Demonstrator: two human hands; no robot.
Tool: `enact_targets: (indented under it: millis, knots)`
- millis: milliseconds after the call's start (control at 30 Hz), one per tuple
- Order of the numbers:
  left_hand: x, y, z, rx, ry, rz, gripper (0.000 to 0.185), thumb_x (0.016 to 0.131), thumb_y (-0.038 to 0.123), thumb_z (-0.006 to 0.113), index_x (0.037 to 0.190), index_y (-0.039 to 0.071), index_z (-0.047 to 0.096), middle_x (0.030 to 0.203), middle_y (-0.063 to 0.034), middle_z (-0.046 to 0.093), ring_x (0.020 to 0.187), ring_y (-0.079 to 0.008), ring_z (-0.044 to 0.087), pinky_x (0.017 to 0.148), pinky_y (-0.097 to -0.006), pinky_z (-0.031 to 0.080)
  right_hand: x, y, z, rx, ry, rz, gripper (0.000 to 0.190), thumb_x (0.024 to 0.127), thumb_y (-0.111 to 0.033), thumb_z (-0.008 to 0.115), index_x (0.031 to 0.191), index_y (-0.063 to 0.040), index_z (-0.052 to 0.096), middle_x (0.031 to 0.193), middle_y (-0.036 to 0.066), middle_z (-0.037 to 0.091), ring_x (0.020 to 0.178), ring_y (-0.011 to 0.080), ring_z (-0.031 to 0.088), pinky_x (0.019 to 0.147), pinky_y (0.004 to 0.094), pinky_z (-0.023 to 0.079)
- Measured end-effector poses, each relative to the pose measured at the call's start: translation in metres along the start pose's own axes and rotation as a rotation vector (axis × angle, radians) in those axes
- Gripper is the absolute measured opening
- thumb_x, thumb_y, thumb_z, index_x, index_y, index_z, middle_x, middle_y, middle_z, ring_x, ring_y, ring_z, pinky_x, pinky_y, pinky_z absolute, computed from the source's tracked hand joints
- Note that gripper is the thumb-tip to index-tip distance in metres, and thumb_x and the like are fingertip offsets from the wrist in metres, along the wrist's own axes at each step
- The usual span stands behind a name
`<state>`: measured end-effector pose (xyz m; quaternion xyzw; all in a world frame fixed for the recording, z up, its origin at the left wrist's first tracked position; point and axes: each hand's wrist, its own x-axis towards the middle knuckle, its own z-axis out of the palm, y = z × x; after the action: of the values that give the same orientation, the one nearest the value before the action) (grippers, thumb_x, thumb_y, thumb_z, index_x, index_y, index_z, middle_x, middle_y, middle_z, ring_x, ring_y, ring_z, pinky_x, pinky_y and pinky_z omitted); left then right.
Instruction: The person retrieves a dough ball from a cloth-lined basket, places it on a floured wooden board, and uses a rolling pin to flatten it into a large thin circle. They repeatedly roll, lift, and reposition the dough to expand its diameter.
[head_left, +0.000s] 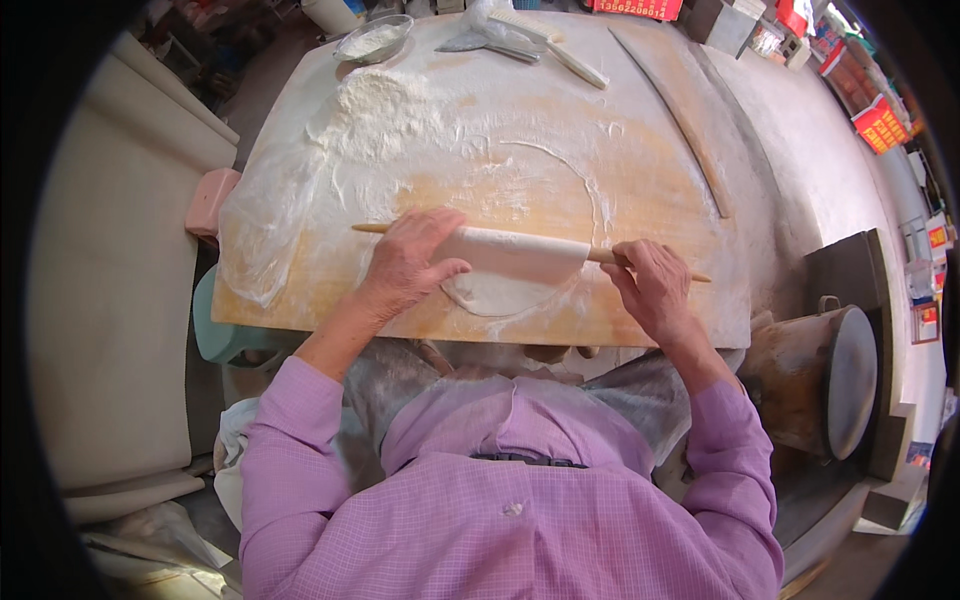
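Observation:
A thin wooden rolling pin (604, 256) lies crosswise near the front of the floured board (645, 161). A round sheet of dough (510, 274) is wrapped about its middle, with a rounded flap lying towards me. My left hand (411, 259) holds the pin from above at the dough's left edge, its thumb spread out over the dough. To the right of the dough, my right hand (656, 281) grips the bare wood with bent fingers. Both tapered pin ends stick out past my hands.
Loose flour (379, 112) is heaped at the back left beside a bowl of flour (373, 41). A brush (574, 64) and a plastic bag (469, 37) lie at the back. Another long rolling pin (675, 127) rests right; a plastic sheet (266, 225) covers the left edge. A metal pot (802, 382) stands right.

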<state>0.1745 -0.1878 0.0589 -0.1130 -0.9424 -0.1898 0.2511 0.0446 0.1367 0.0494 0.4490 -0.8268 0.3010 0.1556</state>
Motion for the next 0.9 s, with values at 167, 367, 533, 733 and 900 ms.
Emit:
enact_targets:
  millis: [167, 367, 533, 733, 900]
  knots:
    - [0.027, -0.011, 0.005, -0.132, -0.164, -0.092, 0.037, 0.08, 0.026, 0.079, 0.113, 0.01, 0.07, 0.092, -0.0104, 0.069, 0.081, -0.0301, 0.067, 0.072, -0.0398, 0.052, 0.037, -0.012, -0.031, 0.063, -0.182, 0.259, 0.031, 0.088, -0.033, 0.074, 0.097, -0.005, 0.064, 0.072, 0.01, 0.065, 0.067, 0.0268, 0.065, 0.061, 0.0405, 0.048]
    - [0.102, -0.025, 0.01, 0.11, 0.11, 0.108, 0.033, 0.077, 0.026, 0.081, 0.105, 0.012, 0.07, 0.087, -0.0072, 0.067, 0.08, -0.0277, 0.065, 0.07, -0.0395, 0.05, 0.109, 0.017, -0.018, -0.094, -0.158, 0.445, 0.067, 0.082, -0.066, 0.07, 0.099, -0.002, 0.067, 0.071, 0.01, 0.07, 0.071, 0.0267, 0.069, 0.068, 0.0432, 0.049]
    - [0.086, -0.059, 0.055, 0.138, 0.074, -0.005, 0.039, 0.078, 0.032, 0.08, 0.11, 0.014, 0.071, 0.104, -0.0054, 0.072, 0.095, -0.0258, 0.066, 0.083, -0.041, 0.049, 0.109, 0.033, 0.034, -0.22, -0.045, 0.416, 0.065, 0.078, -0.067, 0.073, 0.1, -0.006, 0.069, 0.072, 0.008, 0.068, 0.078, 0.0249, 0.066, 0.072, 0.043, 0.05]
    - [0.017, -0.028, 0.069, 0.225, -0.074, -0.144, 0.056, 0.092, 0.056, 0.06, 0.131, 0.016, 0.066, 0.157, -0.0122, 0.04, 0.149, -0.0374, 0.025, 0.119, -0.0608, 0.017, 0.051, 0.008, 0.054, -0.131, -0.102, 0.37, 0.087, 0.071, -0.053, 0.083, 0.136, -0.004, 0.052, 0.135, 0.022, 0.054, 0.132, 0.0378, 0.043, 0.115, 0.0545, 0.025]
    - [0.039, -0.01, 0.066, 0.226, 0.035, -0.203, 0.06, 0.098, 0.059, 0.048, 0.138, 0.016, 0.061, 0.162, -0.0171, 0.029, 0.152, -0.0419, 0.016, 0.119, -0.0649, 0.008, 0.055, -0.006, 0.076, -0.199, -0.155, 0.099, 0.114, 0.071, -0.082, 0.063, 0.154, -0.008, 0.035, 0.16, 0.028, 0.026, 0.152, 0.0409, 0.015, 0.12, 0.0637, 0.001]
